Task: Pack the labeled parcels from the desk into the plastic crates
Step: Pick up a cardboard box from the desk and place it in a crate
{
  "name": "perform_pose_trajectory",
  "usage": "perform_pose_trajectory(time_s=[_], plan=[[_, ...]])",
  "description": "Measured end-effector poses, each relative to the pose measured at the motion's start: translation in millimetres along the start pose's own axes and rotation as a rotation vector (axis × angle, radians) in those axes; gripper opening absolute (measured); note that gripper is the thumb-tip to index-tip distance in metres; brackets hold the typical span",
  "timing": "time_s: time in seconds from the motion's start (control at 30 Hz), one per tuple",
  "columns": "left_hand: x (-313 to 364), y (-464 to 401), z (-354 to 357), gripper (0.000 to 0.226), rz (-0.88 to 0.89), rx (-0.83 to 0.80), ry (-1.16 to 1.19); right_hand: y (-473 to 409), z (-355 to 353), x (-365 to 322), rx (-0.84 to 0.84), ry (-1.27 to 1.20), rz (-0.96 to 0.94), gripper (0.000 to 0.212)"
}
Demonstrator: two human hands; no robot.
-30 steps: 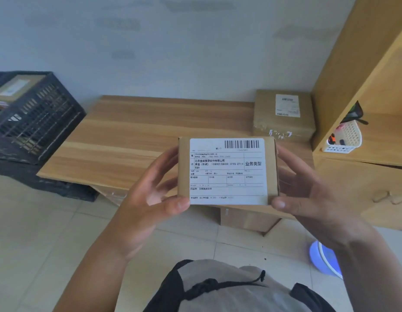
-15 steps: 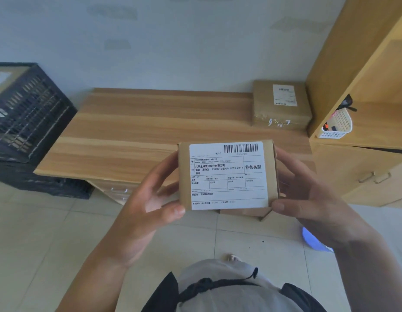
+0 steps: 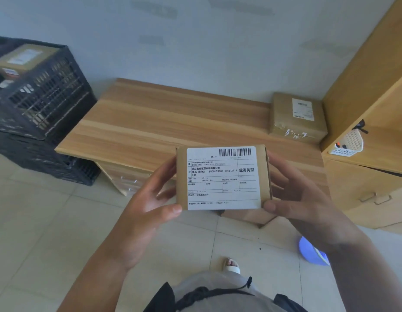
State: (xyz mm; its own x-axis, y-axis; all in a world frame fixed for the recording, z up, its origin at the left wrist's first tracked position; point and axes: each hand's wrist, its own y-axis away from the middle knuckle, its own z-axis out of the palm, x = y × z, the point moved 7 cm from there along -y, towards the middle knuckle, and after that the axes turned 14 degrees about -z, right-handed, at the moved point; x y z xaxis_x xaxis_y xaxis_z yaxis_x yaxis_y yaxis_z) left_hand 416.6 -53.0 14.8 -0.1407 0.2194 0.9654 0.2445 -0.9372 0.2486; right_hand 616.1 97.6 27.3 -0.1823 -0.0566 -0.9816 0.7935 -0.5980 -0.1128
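Observation:
A small cardboard parcel [image 3: 222, 177] with a large white barcode label faces me, held up in front of the desk's near edge. My left hand [image 3: 148, 206] grips its left side, thumb on the lower left corner. My right hand [image 3: 297, 199] grips the right side, thumb on the lower right corner. A second, larger labeled parcel [image 3: 298, 117] lies at the far right of the wooden desk [image 3: 164, 122]. Black plastic crates [image 3: 44, 102] are stacked on the floor at the left; the top one holds several labeled parcels [image 3: 22, 59].
A tall wooden cabinet [image 3: 375, 104] stands right of the desk, with a small white basket [image 3: 351, 143] on its shelf. Drawers sit under the desk. A blue round object [image 3: 312, 252] lies on the tiled floor at the right. My foot [image 3: 231, 265] shows below.
The view has shifted back and right, so the crates and the desk's left end show more fully. The parcel stays held in both hands, label toward me.

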Motion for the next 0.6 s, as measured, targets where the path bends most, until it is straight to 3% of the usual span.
perform_pose_trajectory(time_s=[0.23,0.37,0.6], plan=[[-24,68,-88,0.082,-0.043,0.245,0.082,-35,108,30,-0.141,-0.04,-0.005,0.086],[-42,114,-141,0.069,-0.06,0.404,0.121,-57,183,58,-0.292,-0.046,0.06,0.091],[-75,182,-228,0.076,-0.062,0.645,0.279,-106,289,95,-0.501,0.024,0.188,0.09]])
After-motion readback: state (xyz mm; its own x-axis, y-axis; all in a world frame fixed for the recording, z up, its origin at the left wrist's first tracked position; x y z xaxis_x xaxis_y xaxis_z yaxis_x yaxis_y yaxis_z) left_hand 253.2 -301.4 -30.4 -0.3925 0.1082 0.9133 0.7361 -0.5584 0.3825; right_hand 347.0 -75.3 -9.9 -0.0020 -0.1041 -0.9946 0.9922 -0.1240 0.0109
